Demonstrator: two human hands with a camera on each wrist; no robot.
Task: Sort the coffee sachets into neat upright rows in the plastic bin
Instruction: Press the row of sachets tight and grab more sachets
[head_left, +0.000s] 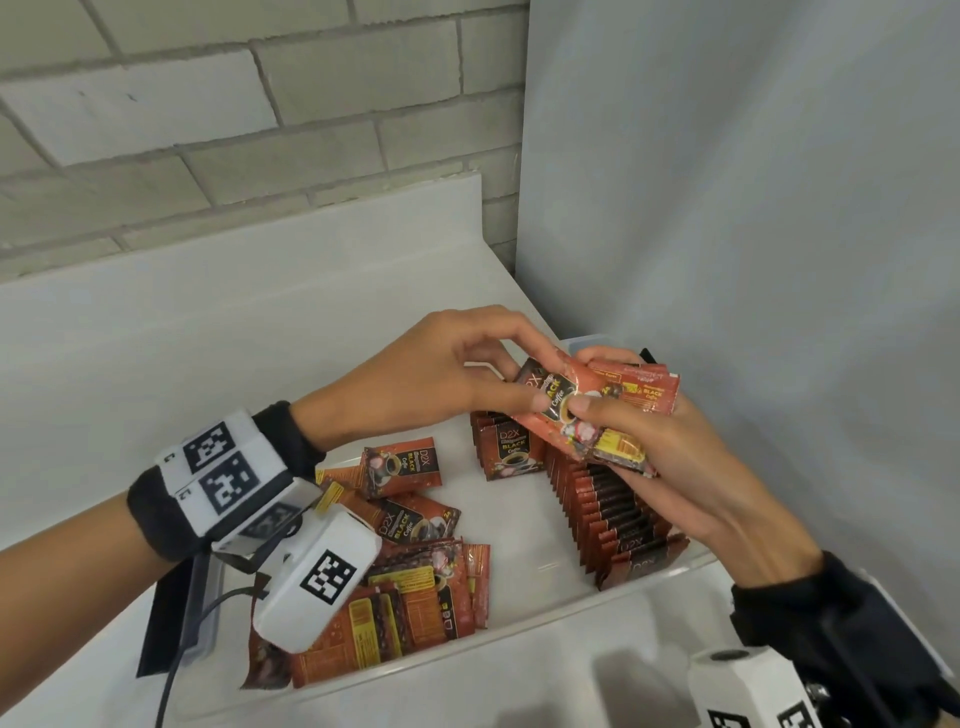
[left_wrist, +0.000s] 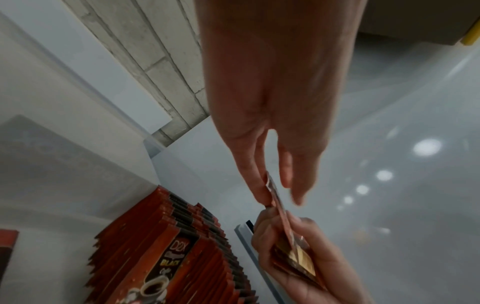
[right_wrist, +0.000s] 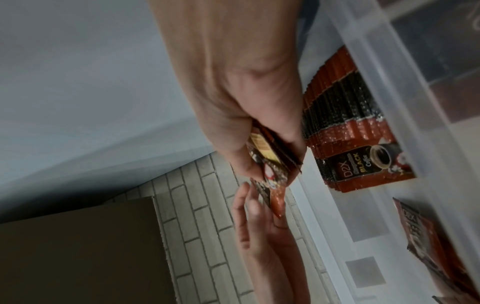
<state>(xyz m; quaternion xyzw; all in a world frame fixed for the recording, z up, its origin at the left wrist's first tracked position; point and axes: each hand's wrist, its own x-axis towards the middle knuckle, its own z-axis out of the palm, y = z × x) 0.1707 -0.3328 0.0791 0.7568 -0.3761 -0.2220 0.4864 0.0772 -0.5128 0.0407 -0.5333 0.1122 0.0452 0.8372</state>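
Both hands over the bin, sachets mid-transfer.

Nearest: translucent white plastic bin (head_left: 519, 642) on the white desk (head_left: 130, 364); a loose heap of red-and-black "D2X Black Coffee" sachets (head_left: 415, 582) lies flat at its left end. Along the right side, an upright row of the same sachets (head_left: 618, 514) stands edge to edge; a shorter upright row (head_left: 506, 447) stands just beyond it, toward the far wall. Above the rows, the right hand (head_left: 670, 457) has fingers and thumb curled round a small fanned stack of sachets (head_left: 621, 410). The left hand (head_left: 441, 374) pinches one sachet (head_left: 550, 395) at the stack's top, between thumb and fingertips. Farthest: a pale brick wall (head_left: 234, 104).
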